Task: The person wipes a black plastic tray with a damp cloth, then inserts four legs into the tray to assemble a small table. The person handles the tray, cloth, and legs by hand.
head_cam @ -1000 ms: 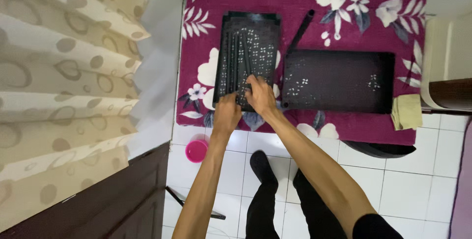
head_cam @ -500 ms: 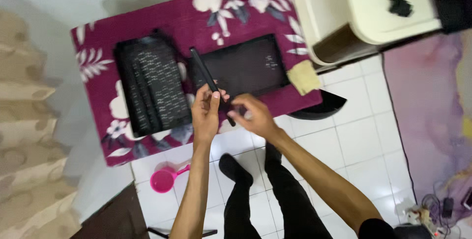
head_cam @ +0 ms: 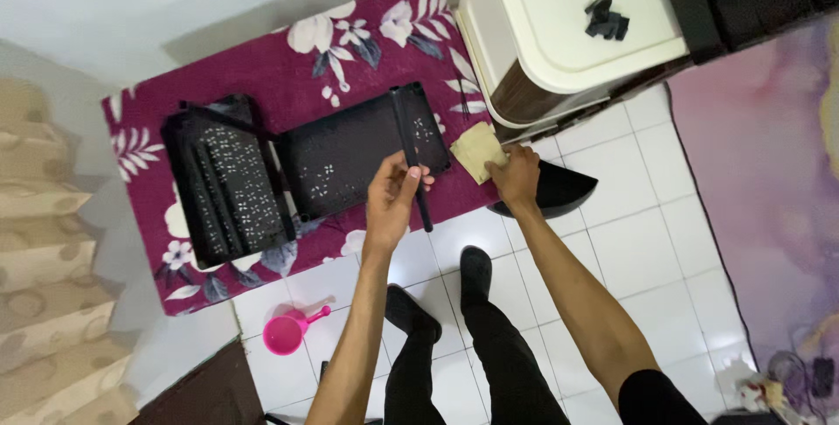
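Note:
My left hand grips a long thin black bar that runs over the right end of a black perforated panel lying on a magenta floral mat. My right hand rests on a beige cloth at the mat's right edge, fingers pressed on it. A stack of more black perforated panels lies on the mat to the left. My legs in black trousers and socks stand on the white tile floor below.
A cream cabinet with a small black object on top stands at the upper right. A black dustpan-like piece lies under my right wrist. A pink scoop sits on the tiles; curtain at left, purple rug at right.
My hands have separated: the left keeps the black bar, the right has gone to the beige cloth. The view has swung to the right, showing the cabinet.

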